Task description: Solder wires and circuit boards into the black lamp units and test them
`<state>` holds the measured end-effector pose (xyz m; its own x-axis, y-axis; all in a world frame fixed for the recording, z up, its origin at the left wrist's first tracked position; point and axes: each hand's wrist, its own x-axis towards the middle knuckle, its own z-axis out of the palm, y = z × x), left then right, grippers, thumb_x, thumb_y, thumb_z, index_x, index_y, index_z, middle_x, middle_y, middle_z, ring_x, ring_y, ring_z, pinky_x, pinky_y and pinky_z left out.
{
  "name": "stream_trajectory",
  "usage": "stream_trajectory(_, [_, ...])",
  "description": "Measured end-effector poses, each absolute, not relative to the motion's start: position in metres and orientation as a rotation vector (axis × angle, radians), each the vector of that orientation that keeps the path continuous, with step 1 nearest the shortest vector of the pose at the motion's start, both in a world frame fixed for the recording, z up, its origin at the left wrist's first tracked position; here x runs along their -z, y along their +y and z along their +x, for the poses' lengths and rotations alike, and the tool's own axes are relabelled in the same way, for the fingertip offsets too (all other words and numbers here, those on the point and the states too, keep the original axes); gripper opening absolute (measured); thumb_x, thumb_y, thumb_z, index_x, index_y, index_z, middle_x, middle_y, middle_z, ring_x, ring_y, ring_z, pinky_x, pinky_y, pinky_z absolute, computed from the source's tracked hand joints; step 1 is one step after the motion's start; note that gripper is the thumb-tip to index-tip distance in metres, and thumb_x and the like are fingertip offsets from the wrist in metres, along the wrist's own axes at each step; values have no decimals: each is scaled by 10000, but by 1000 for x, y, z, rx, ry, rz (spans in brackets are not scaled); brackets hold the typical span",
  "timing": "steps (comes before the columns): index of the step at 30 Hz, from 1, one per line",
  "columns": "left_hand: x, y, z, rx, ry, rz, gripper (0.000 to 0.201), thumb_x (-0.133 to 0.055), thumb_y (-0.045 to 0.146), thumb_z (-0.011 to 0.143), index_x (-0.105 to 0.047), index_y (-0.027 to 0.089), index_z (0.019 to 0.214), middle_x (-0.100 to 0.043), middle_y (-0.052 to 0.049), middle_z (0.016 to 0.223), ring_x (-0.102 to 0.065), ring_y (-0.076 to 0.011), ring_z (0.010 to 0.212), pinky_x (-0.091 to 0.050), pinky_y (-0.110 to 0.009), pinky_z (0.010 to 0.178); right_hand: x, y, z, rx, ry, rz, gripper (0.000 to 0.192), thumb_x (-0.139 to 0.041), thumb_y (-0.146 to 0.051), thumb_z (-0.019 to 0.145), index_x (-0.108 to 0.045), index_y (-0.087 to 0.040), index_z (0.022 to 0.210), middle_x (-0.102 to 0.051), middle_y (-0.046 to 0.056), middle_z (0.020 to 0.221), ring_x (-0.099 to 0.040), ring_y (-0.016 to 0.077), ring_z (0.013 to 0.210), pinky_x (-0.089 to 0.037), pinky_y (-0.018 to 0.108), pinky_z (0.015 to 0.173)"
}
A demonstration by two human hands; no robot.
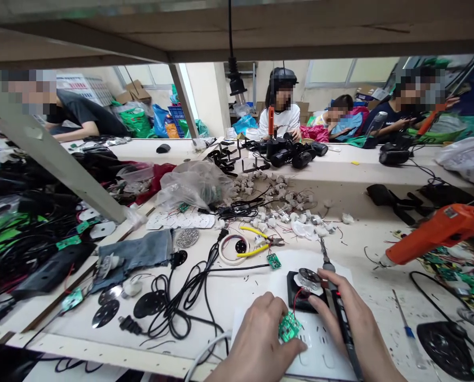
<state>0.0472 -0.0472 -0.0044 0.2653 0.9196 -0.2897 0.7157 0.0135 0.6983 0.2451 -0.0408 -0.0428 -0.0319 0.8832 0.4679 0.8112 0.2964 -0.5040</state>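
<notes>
Soldering step in hand. Left hand (261,339) pinches the green circuit board (289,327) at the near edge; right hand (350,318) grips the soldering iron (334,294), tip far (by the round disc (309,278)). Next move likely requires bringing tip to joint steadily.

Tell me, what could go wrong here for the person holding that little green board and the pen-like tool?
1. The soldering iron in the right hand lies close to the left hand, which pinches the green circuit board; a slip might burn a finger.
2. Thin red wires run from the board to the round part; a tug could snap them.
3. The black cables coiled beside the left hand could snag and drag small parts off the bench.
</notes>
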Motion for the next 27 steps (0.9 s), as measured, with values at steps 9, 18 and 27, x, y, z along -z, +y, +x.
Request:
stream_trajectory(9, [8, -51, 49, -379, 1483, 1843, 315, -752, 258, 738, -625, 184, 1017, -633, -64, 972, -599, -249, 933, -468, -352, 818, 36, -42, 239, -291, -1808, -1437, 377, -565, -341, 922, -464, -244, 1272, -620, 52, 1080, -648, 185, 957, -551, 291, 828])
stream_trajectory(18, [6, -52, 59, -311, 1518, 1867, 302, -756, 362, 768, -623, 166, 954, -642, -80, 986, -623, -261, 928, -499, -367, 811, 39, -42, 250, -244, -1858, -1383, 332, -536, -288, 949, -479, -246, 1273, -593, 65, 1119, -627, 200, 1026, -544, 295, 830])
stream_trajectory(27, [17, -52, 70, -340, 1551, 2010, 404, -744, 479, 779, -608, 156, 981, -653, -87, 995, -630, -291, 964, -531, -423, 839, 42, -67, 258, -14, -1792, -1454, 330, -533, -309, 961, -506, -205, 1272, -596, 90, 1100, -629, 217, 1004, -548, 327, 824])
